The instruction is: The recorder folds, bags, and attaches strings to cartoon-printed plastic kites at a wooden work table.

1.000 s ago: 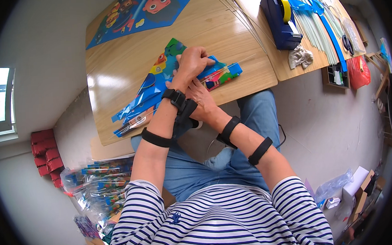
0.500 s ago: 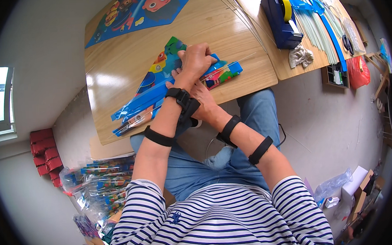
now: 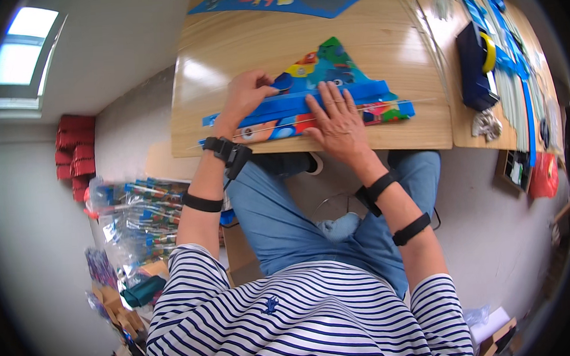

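A colourful printed kite (image 3: 334, 68) lies partly folded on the table, its green tip pointing away from me. Across it runs a blue strip (image 3: 287, 105), and a thin pale rod (image 3: 391, 105) lies along the near folded edge. My left hand (image 3: 247, 99) is at the kite's left side, fingers curled and thumb and fingertips closed at the sheet's sloping edge; the exact grip is partly hidden. My right hand (image 3: 339, 122) lies flat with fingers spread, pressing on the blue strip and the folded near part.
Another blue printed sheet (image 3: 301, 2) lies at the table's far edge. On the right are a dark tape dispenser (image 3: 476, 68) with yellow tape, a crumpled cloth (image 3: 486, 125) and bundled pale rods (image 3: 517, 111). Bagged printed pieces (image 3: 148, 211) stand at lower left, below red stacks (image 3: 76, 147).
My hands, crossed over the kite before, have come apart: the left moved to its left side, the right flattened on its middle. The view has shifted, and the kite lies more level.
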Tool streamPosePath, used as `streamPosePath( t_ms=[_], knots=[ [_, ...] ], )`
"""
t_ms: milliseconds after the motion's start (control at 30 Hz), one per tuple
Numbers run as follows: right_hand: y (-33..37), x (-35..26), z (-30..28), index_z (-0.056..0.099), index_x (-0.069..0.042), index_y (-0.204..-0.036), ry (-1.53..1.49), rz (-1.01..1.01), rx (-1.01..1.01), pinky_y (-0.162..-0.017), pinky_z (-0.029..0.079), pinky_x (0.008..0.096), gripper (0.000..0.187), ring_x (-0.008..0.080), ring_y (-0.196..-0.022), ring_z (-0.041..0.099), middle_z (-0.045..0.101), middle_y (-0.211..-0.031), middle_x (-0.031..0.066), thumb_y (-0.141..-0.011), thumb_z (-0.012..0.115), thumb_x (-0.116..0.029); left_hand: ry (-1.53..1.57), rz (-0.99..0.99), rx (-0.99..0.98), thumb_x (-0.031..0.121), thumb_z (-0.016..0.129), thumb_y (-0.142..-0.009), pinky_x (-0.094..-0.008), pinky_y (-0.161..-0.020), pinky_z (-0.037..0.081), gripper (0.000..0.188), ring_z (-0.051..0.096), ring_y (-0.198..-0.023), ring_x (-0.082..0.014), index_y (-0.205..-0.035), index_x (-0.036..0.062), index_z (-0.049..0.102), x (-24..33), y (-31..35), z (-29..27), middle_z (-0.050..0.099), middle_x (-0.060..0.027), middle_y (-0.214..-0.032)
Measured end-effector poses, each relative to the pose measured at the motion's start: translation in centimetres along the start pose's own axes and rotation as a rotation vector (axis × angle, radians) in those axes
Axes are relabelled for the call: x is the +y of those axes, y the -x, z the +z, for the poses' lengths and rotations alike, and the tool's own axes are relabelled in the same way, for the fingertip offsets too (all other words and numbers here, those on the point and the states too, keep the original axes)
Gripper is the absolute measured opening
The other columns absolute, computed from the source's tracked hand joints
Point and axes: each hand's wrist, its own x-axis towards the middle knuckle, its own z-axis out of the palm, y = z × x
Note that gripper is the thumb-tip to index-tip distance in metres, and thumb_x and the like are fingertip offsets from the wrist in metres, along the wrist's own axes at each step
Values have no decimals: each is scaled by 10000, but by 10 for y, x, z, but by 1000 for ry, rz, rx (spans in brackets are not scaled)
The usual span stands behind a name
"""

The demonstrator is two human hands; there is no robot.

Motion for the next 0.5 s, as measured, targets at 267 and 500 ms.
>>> streamPosePath(
  t_ms=[267,500],
  knots=[
    [-2,-2,-2,483,-128,-1536,61,0,-55,-1258,188,520,731,354,-1550,265,333,-1651,191,-952,610,-549,112,-161,-44,142,850,-734,-328,-855,543,321,686,-901,-184,-1013,11,759,-87,53,-47,750,-95,-965],
    [-2,-3,-4,432,-152,-1574,122,-20,-82,-1263,179,521,749,355,-1552,261,323,-1657,183,-973,564,-578,86,-132,-178,100,860,-726,-286,-661,475,214,582,-717,-124,-823,26,685,-105,37,-43,662,-14,-787]
  ],
)
